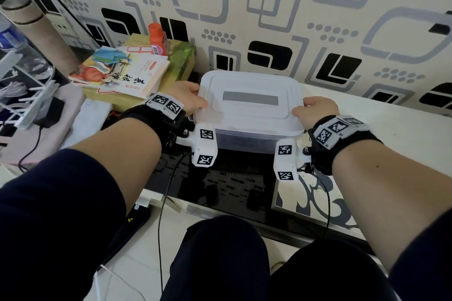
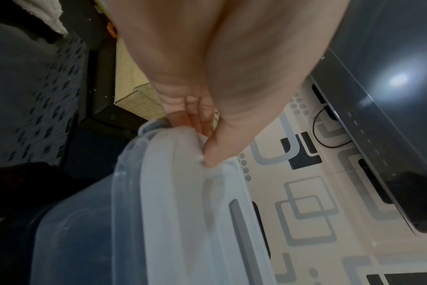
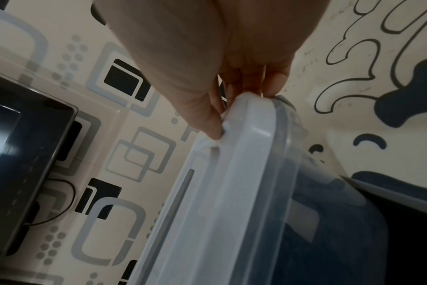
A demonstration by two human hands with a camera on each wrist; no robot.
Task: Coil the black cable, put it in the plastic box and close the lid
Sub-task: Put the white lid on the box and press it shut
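The plastic box stands on the table against the patterned wall, with its white lid lying on top. My left hand grips the lid's left edge and my right hand grips its right edge. In the left wrist view the thumb presses the lid from above while the fingers curl under the rim. The right wrist view shows the same hold on the lid, fingers wrapped over the edge. The box walls look dark inside. I cannot make out the black cable.
A stack of books and an orange bottle sit left of the box on a yellow-green carton. A cardboard tube leans at far left. A dark screen hangs on the wall above. My knees are below the table edge.
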